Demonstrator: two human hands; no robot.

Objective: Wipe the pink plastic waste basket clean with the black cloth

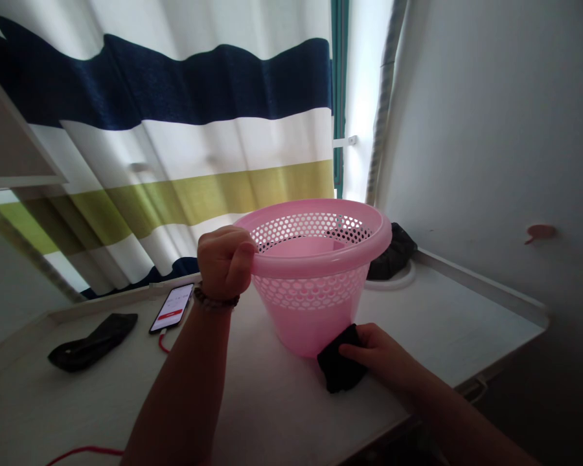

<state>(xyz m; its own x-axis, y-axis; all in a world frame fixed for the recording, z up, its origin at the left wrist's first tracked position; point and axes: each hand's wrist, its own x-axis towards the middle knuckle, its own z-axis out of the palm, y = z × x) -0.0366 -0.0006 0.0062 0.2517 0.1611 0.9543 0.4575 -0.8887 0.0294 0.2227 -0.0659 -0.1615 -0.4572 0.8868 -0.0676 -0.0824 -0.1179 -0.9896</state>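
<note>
A pink plastic basket [315,259] with a band of round holes below its rim stands on the white desk, looking slightly tilted. My left hand [227,262], with a beaded bracelet at the wrist, is closed around the left side of the rim. Low on the right, my right hand [376,353] pinches a folded black cloth [342,362] against or just in front of the basket's lower wall. The cloth hides part of the basket's base. Only a little of the basket's inside shows through the opening.
A phone [173,309] with a lit screen and a red cable [163,342] lies left of my forearm. Farther left is a flat black item [93,342]. A dark bag-like bundle [396,252] sits behind the basket. A striped curtain [199,142] hangs beyond the desk [447,323].
</note>
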